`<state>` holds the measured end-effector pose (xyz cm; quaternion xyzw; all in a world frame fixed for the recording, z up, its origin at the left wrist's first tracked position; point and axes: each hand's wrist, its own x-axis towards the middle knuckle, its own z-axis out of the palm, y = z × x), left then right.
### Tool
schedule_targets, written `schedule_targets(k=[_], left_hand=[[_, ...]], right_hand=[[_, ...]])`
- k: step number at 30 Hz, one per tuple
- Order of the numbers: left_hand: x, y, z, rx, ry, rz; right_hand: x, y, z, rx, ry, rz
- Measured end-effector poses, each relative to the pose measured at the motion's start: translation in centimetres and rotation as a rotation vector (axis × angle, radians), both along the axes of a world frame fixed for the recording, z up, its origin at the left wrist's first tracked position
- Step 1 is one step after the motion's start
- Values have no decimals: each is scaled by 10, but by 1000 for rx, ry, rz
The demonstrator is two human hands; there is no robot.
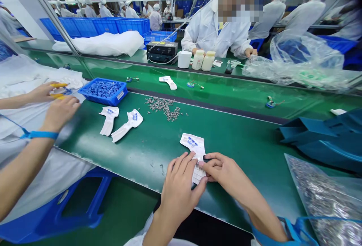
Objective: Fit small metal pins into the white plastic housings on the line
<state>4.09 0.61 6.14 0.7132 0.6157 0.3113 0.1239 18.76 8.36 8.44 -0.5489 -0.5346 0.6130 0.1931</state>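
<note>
A white plastic handle shell half, shaped like a pistol grip with blue pieces in its wide end, lies on the green bench in front of me. My left hand holds its lower part, fingers over the left side and thumb at the lower right. At the right edge, the bent fingers of my right hand grip the shell; whether a small part is between the fingertips is hidden. Beyond my hands lies a loose pile of small metal parts. Two similar shell halves lie to the left.
A blue bin of small blue parts stands at left, beside a co-worker's hands with yellow-handled pliers. Another shell half and small wired parts lie on the green strip behind. At right are a bag of metal parts and a teal holder.
</note>
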Motion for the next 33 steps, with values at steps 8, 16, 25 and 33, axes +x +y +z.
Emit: schedule_targets(k=[8, 16, 25, 33], left_hand=[[-4, 0, -2, -9, -23, -13], [-8, 0, 6, -53, -160, 9], [-136, 33, 9, 85, 196, 466], [-181, 17, -14, 76, 307, 512]], right_hand=[[-1, -2, 6, 102, 27, 123], [-6, 6, 11, -32, 163, 30], [17, 169, 14, 337, 81, -426], [-37, 162, -10, 665, -137, -36]])
